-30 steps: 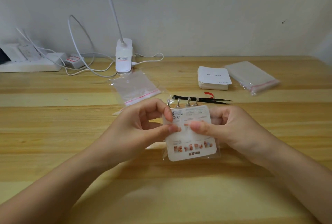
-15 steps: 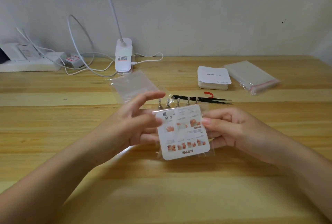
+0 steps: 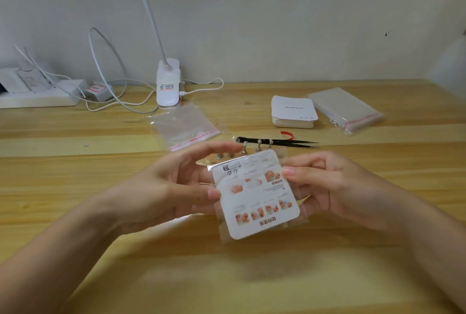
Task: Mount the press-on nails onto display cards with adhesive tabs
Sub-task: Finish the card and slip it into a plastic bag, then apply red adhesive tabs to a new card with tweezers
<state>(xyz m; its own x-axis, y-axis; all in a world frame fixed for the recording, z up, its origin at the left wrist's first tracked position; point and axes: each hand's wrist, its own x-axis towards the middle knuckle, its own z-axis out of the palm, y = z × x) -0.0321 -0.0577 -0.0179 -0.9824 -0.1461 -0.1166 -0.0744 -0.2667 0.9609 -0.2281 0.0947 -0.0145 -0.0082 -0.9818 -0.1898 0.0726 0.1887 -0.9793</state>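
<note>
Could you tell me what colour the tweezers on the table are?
Black; the tweezers show best in the head view.

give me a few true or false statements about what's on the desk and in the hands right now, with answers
1. The right hand pinches the printed card in its clear sleeve. True.
2. The black tweezers are held in the left hand. False: they lie on the desk behind the card.
3. A stack of white cards sits beside a pack of clear bags. True.
4. The lamp base stands at the desk's right end. False: it stands left of centre, near the wall.
</note>
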